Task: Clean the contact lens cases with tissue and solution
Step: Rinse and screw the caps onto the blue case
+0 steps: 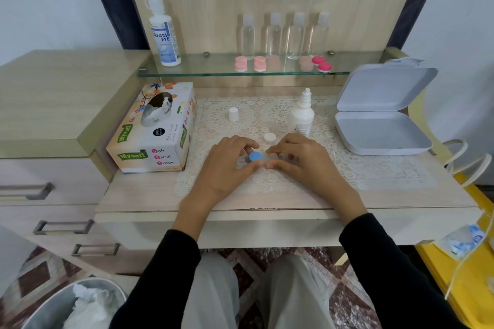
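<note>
The table [401, 195] carries one tissue box [157, 128]. Right of the tissue box: one loose bottle cap [233, 114], one white case lid [269, 137], one uncapped solution bottle [303, 115] and, farthest, one open white box [382, 125]. On the glass shelf [213, 72] behind the tissue box: one large solution bottle [163, 32], four clear bottles [286, 35], five pink cases [259, 63]. The blue-lidded lens case [255, 156] lies on the mat just right of the tissue box. The left hand [227, 165] curls forefinger and thumb around it in a close grip. The right hand [302, 160], palm down, pinches its right side with bent fingertips and thumb.
</note>
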`<state>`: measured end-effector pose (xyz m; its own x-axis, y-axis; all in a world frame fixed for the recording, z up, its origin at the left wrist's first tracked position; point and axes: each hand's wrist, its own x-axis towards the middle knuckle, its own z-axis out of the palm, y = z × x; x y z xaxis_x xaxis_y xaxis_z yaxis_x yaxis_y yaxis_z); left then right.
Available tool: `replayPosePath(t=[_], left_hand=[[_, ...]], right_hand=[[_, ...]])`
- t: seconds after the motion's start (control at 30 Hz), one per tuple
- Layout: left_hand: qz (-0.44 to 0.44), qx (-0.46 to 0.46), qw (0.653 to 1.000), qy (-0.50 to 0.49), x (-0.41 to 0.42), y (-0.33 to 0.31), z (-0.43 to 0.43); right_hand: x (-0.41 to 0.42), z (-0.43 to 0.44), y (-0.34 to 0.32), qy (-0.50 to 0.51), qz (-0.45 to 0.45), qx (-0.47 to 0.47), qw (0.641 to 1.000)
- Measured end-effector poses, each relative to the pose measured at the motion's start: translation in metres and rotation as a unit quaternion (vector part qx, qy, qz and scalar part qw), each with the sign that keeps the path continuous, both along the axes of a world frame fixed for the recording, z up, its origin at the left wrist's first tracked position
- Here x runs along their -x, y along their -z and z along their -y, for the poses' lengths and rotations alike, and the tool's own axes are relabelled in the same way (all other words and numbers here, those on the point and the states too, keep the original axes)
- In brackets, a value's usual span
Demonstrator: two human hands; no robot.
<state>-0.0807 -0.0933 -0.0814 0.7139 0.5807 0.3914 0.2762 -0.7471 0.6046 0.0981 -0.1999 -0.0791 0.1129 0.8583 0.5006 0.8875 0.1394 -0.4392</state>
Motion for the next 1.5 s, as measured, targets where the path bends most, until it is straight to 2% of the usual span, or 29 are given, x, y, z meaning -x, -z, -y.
replayPosePath(t=[0.23, 0.43, 0.7, 0.9, 1.17, 1.37, 1.5], left_hand=[[-0.01, 0.01, 1.0, 0.019, 0.0017, -0.0036, 0.0044], [0.002, -0.018, 1.0, -0.022, 0.0006, 0.0025, -0.0026], [-0.018, -0.039, 0.999, 0.012, 0.0009, -0.0001, 0.0012], [-0.025, -0.044, 0.998, -0.04, 0.0002, -0.0025, 0.001], [-0.018, -0.051, 0.998, 0.005, 0.0007, 0.0018, -0.0006], [-0.025, -0.057, 0.997, -0.045, 0.0003, -0.0008, 0.0], [-0.015, -0.049, 0.998, -0.038, 0.0004, 0.0003, -0.0012]], right_hand=[[0.0013, 0.0, -0.0007, 0.0, 0.0, -0.004, 1.0], [0.0007, -0.0001, -0.0007, -0.001, 0.0, 0.001, 1.0], [0.001, 0.0001, -0.0006, 0.0, 0.001, -0.007, 1.0], [0.0007, 0.0006, -0.0011, 0.0, 0.002, -0.001, 1.0], [0.0008, 0.0, -0.001, -0.003, 0.0, -0.005, 1.0], [0.0009, 0.0004, -0.0009, -0.002, 0.004, -0.006, 1.0], [0.0007, 0.0005, -0.0001, -0.001, 0.004, -0.007, 1.0]])
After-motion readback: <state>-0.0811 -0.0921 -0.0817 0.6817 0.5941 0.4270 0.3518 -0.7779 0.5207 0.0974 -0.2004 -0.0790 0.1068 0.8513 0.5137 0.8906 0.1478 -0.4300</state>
